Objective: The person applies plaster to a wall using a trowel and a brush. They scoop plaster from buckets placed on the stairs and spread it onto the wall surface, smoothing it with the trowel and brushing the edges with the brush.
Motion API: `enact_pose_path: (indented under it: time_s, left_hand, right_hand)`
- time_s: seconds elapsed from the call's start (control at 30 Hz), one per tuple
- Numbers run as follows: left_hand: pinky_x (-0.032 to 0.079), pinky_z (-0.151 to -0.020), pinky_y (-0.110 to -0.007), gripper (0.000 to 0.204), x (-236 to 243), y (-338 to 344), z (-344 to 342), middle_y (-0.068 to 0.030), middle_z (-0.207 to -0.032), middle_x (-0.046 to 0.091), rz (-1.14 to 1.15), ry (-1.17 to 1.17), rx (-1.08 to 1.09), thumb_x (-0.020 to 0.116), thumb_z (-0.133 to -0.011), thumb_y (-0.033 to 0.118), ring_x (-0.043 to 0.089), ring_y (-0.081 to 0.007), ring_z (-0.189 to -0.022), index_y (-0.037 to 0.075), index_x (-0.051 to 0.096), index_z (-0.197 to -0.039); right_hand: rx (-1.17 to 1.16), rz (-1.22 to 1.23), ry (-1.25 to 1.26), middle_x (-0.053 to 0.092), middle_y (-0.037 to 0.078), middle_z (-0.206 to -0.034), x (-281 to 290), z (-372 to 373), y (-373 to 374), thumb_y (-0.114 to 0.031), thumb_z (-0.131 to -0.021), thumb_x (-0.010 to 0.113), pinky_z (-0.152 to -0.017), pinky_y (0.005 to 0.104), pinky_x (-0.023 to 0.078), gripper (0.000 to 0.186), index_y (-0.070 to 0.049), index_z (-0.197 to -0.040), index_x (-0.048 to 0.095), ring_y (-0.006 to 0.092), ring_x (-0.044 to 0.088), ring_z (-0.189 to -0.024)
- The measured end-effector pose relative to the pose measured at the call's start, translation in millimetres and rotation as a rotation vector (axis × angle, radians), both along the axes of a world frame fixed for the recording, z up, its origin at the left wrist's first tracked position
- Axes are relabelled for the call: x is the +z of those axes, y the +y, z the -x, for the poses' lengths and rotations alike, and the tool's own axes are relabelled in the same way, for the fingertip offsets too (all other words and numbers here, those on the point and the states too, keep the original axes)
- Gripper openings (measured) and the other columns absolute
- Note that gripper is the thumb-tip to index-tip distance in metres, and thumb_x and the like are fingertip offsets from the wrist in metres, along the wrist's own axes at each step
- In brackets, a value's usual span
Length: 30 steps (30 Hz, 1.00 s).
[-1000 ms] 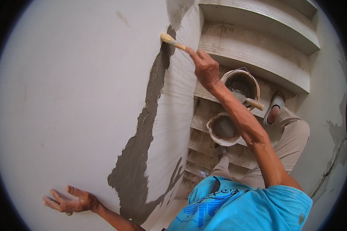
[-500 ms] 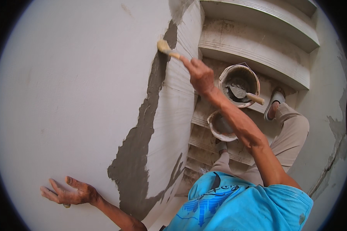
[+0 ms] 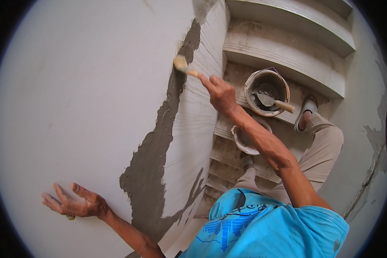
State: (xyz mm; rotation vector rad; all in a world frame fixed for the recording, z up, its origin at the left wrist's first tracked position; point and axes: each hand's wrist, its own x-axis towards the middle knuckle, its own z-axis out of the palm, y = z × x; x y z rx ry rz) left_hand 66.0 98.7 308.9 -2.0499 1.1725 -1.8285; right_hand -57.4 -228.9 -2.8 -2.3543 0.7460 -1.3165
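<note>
My right hand [image 3: 222, 93] grips the handle of a paintbrush [image 3: 181, 63]. The pale bristles press on the left edge of a long strip of wet grey mortar [image 3: 152, 152] that runs down the white wall [image 3: 81, 129]. Over at the lower left, my left hand [image 3: 79, 203] rests against the wall with its fingers spread and nothing held in it. A ring shows on one of its fingers. Right of my right forearm stands a bucket [image 3: 247, 93] with grey mortar in it, and a trowel [image 3: 284, 105] lies across its rim.
A second bucket [image 3: 238, 141] is partly hidden under my right forearm. Both buckets stand on stairs [image 3: 284, 47] that climb toward the top right. My feet are on the steps beside them. The right-hand wall [image 3: 361, 150] carries grey patches and a crack.
The paintbrush in my right hand has moved a little down along the left edge of the mortar strip. My left hand has shifted slightly up and left on the wall.
</note>
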Motion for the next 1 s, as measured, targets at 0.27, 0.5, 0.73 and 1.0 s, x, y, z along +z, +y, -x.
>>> enact_pose_path:
  time_s: [0.27, 0.5, 0.73, 1.0]
  left_hand:
    - [0.031, -0.120, -0.056, 0.037, 2.2, 6.4, 2.1, -0.0187, -0.148, 0.043, -0.015, 0.006, -0.071, 0.054, -0.103, 0.034, 0.031, -0.0360, -0.146, 0.006, 0.060, -0.126]
    - [0.039, -0.113, -0.052, 0.032, 1.6, 15.3, 5.5, -0.0232, -0.142, 0.051, -0.022, 0.053, -0.198, 0.057, -0.102, 0.025, 0.045, -0.0390, -0.138, 0.000, 0.062, -0.121]
    - [0.040, -0.109, -0.053, 0.030, -71.0, 17.8, 100.0, -0.0281, -0.134, 0.058, -0.052, 0.872, -0.554, 0.058, -0.100, 0.020, 0.055, -0.0406, -0.127, -0.003, 0.061, -0.120]
    - [0.051, -0.092, -0.048, 0.035, -282.4, 109.4, 168.2, -0.0221, -0.122, 0.063, -0.518, 1.925, 0.044, 0.064, -0.094, 0.022, 0.061, -0.0414, -0.112, 0.002, 0.060, -0.122]
  right_hand:
    - [-0.047, -0.040, -0.078, 0.048, 0.008, -0.074, 20.4, 16.3, -8.0, 0.003, -0.083, 0.058, -0.054, 0.0374, 0.048, 0.049, -0.017, -0.126, 0.066, 0.0237, 0.058, -0.064]
    - [0.070, -0.060, 0.047, 0.049, 0.007, -0.076, 4.4, 22.0, 42.4, 0.004, -0.083, 0.057, -0.054, 0.0386, 0.049, 0.049, -0.016, -0.127, 0.065, 0.0252, 0.058, -0.065]
    - [-0.028, -0.071, -0.040, 0.050, 0.007, -0.077, 25.0, 26.3, 23.9, 0.004, -0.083, 0.056, -0.055, 0.0389, 0.050, 0.047, -0.015, -0.125, 0.065, 0.0242, 0.060, -0.068]
    - [0.117, -0.139, 0.151, 0.052, 0.007, -0.080, -11.2, 39.2, 77.8, 0.003, -0.083, 0.058, -0.058, 0.0393, 0.051, 0.046, -0.017, -0.123, 0.067, 0.0260, 0.061, -0.071]
